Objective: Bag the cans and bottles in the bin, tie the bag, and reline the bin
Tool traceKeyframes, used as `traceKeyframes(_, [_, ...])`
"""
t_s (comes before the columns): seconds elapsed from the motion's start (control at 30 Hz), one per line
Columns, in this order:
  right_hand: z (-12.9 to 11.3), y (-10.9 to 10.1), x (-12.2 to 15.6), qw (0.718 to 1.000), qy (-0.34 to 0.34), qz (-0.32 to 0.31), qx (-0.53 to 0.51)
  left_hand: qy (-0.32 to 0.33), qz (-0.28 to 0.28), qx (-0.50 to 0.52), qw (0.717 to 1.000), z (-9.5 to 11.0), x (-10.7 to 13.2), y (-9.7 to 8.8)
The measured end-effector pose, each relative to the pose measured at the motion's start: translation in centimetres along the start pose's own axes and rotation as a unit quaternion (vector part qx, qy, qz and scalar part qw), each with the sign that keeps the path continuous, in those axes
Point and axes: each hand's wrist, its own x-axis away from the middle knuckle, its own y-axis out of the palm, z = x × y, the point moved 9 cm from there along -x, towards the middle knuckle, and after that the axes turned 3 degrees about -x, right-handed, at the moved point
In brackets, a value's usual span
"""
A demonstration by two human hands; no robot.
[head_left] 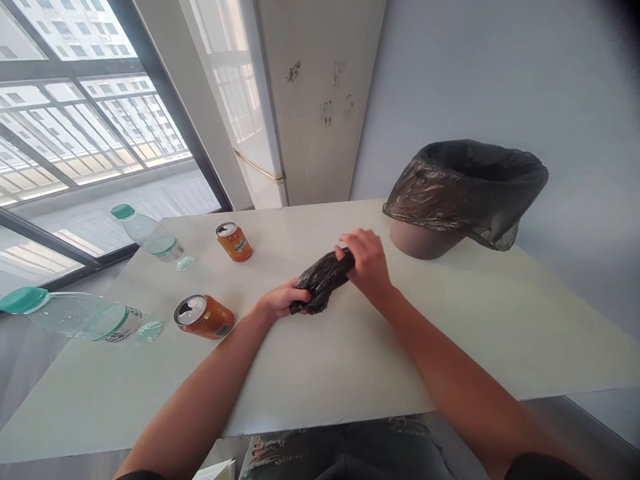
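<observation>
A crumpled black plastic bag (324,280) is stretched between my two hands above the middle of the white table. My left hand (286,298) grips its lower left end, thumb on top. At the upper right end, my right hand (367,261) has the bag pinched by the thumb, with the other fingers partly raised. To the right of my right hand stands a brown trash bin (425,240), lined with another black bag (450,193) that is folded over its rim. Two orange soda cans (235,243) with opened tops stand left of my left hand.
Two clear plastic bottles with green caps stand at the table's left side, one farther back (155,237) and one nearer (95,317). The white table (320,380) has its front edge close to my body. Behind it are a refrigerator (310,153) and a wall.
</observation>
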Motion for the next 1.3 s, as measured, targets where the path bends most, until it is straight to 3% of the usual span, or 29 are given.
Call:
traceKeyframes(0.07, [3.5,-0.9,0.2,0.984,0.133,0.062,-0.105,0.02,-0.021,0.004,1.0,0.4,-0.2,0.4])
traceKeyframes(0.1, [5.3,-0.4,0.6,0.956,0.212,0.068,-0.189,0.027,-0.039,0.001,0.999,0.6,-0.2,0.8])
traceKeyframes(0.13, [6.5,0.7,1.3,0.91,0.293,0.054,-0.287,0.032,-0.058,-0.005,0.998,0.8,-0.3,1.2])
traceKeyframes(0.2, [6.7,4.2,2.8,0.764,0.424,-0.017,-0.486,0.027,-0.091,-0.023,0.995,1.0,-0.3,2.1])
traceKeyframes(0.27, [4.2,6.7,3.7,0.612,0.47,-0.089,-0.63,0.015,-0.108,-0.032,0.994,1.1,-0.2,2.6])
traceKeyframes(0.3, [2.9,7.2,3.7,0.557,0.467,-0.106,-0.679,0.012,-0.107,-0.029,0.994,1.2,-0.1,2.6])
traceKeyframes(0.33, [1.8,7.4,3.6,0.518,0.456,-0.111,-0.715,0.007,-0.103,-0.022,0.994,1.2,0.0,2.6])
traceKeyframes(0.4, [0.5,7.3,3.2,0.477,0.428,-0.104,-0.76,-0.01,-0.098,-0.003,0.995,1.2,0.2,2.5])
traceKeyframes(0.47, [0.1,7.2,3.1,0.467,0.411,-0.1,-0.777,-0.043,-0.105,0.015,0.993,0.8,0.3,2.6])
traceKeyframes(0.53, [0.2,7.0,2.8,0.476,0.396,-0.091,-0.78,-0.079,-0.125,0.037,0.988,0.2,0.3,2.8])
traceKeyframes(0.7, [1.6,5.6,1.6,0.538,0.365,-0.047,-0.758,-0.117,-0.144,0.076,0.98,-0.8,0.0,3.0])
traceKeyframes(0.93, [1.2,5.0,1.4,0.602,0.357,-0.059,-0.712,0.04,-0.076,0.084,0.993,2.2,-0.5,2.5])
traceKeyframes(1.03, [0.8,5.8,2.2,0.669,0.371,-0.077,-0.639,0.047,-0.077,0.024,0.996,2.2,-0.2,2.7])
traceKeyframes(1.1, [0.8,6.0,2.4,0.697,0.37,-0.06,-0.612,0.023,-0.057,-0.039,0.997,1.6,-0.1,2.4])
traceKeyframes(1.13, [0.9,6.1,2.4,0.692,0.373,-0.045,-0.617,0.007,-0.039,-0.066,0.997,1.2,-0.1,2.1])
traceKeyframes(1.2, [1.6,6.5,2.5,0.646,0.398,-0.014,-0.651,-0.02,-0.017,-0.094,0.995,0.8,0.0,1.8])
traceKeyframes(1.3, [3.4,6.6,2.7,0.577,0.442,0.026,-0.686,-0.028,-0.052,-0.088,0.994,0.6,-0.1,2.6])
